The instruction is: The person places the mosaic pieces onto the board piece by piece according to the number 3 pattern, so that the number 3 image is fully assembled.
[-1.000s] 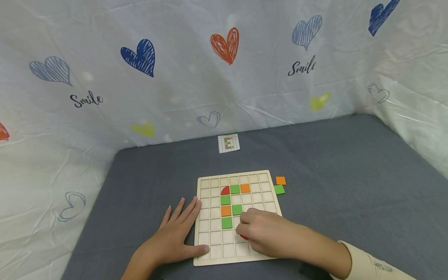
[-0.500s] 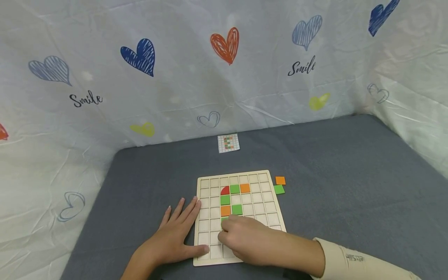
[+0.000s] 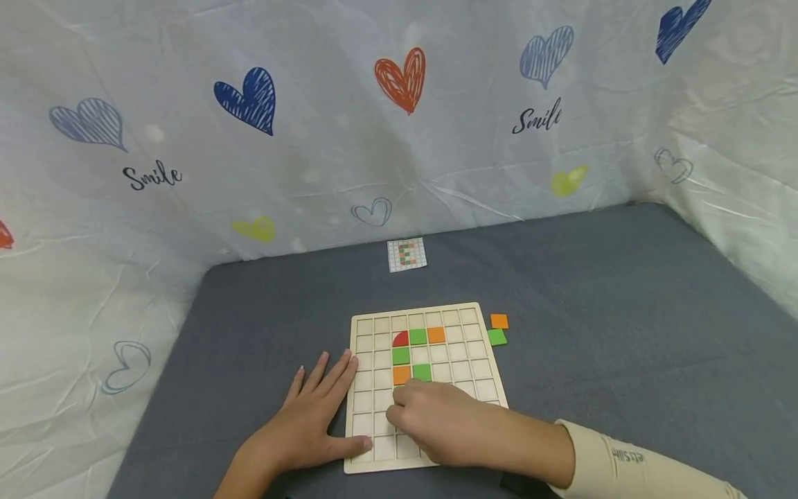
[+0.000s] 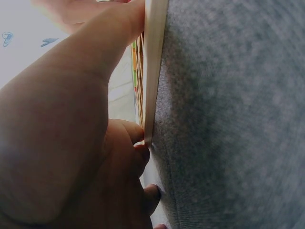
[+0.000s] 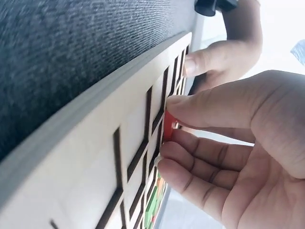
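Note:
A wooden grid board [image 3: 363, 423] lies on the grey cloth. My left hand [image 3: 304, 424] rests along its left edge, fingers spread, thumb on the lower left corner; the left wrist view shows fingertips against the board's side [image 4: 155, 62]. Over the lower middle squares, my right hand [image 3: 444, 420] pinches a red tile [image 5: 168, 125] between thumb and fingers, its edge at the grid. The head view hides that tile. Farther up sit a red quarter-round tile [image 3: 401, 339], several green tiles [image 3: 418, 336] and orange tiles [image 3: 436, 335] in their squares.
Right of the board lie a loose orange tile [image 3: 499, 321] and a loose green tile [image 3: 497, 337], the green one by the board's edge. A small card printed with a coloured grid [image 3: 407, 255] lies near the back, before a heart-patterned curtain [image 3: 312, 194].
My right hand has moved left across the lower board, carrying the red tile, and has hardly shifted in the last half second. The left hand has stayed in place.

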`<state>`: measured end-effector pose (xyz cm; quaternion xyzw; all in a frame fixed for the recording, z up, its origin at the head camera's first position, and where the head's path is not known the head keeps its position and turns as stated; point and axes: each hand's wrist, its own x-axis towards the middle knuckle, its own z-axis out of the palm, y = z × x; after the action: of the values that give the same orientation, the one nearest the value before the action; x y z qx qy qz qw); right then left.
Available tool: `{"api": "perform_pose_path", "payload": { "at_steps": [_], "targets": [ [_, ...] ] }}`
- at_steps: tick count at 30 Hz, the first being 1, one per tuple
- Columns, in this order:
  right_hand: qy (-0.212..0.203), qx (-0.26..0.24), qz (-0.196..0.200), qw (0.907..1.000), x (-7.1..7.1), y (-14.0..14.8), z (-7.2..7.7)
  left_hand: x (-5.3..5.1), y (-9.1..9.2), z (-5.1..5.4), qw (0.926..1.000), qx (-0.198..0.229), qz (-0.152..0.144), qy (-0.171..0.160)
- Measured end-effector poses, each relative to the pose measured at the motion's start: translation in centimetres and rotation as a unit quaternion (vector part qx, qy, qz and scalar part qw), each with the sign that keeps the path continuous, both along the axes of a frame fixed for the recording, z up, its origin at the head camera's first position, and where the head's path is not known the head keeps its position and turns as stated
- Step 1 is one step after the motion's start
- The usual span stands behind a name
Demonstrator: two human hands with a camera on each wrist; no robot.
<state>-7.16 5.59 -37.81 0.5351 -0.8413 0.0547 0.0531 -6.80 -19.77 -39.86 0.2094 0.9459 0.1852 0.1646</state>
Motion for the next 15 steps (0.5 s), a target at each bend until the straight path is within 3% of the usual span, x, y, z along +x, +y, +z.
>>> {"api": "perform_pose_path", "payload": {
  "at_steps": [15],
  "targets": [
    [-0.094, -0.013, -0.039, 0.9947, -0.77, 0.19, -0.14, 0.03, -0.01, -0.01, 1.0000, -0.002, 0.003, -0.003]
  ]
}}
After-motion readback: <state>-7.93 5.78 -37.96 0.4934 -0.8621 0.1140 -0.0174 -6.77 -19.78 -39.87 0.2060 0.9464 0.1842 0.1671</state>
